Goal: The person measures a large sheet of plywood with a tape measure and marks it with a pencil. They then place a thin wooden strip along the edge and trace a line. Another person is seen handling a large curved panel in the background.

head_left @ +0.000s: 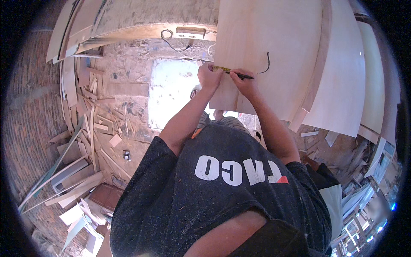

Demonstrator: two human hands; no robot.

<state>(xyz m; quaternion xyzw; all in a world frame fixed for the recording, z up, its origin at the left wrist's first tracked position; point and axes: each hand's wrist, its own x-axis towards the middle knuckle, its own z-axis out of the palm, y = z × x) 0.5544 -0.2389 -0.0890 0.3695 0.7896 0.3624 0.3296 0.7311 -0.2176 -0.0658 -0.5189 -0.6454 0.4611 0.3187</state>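
Note:
My left hand (207,77) is closed around a tape measure at the left edge of a pale plywood sheet (287,38). Its yellow blade (221,68) runs rightward over the wood, and the case is mostly hidden in my fingers. Beside it, my right hand (242,83) grips a black pen-like marker (246,76) low over the sheet, near the blade's end; whether its tip touches the wood I cannot tell. A thin black cord or loop (268,62) lies on the sheet just right of that hand.
A long wooden strip (318,55) lies along the sheet, with further boards (370,73) at right. A wooden rail with sockets (188,32) and a looped cable sits at the top. Offcuts (92,128) pile along the left wall. A bright white panel (167,90) lies below my left arm's reach.

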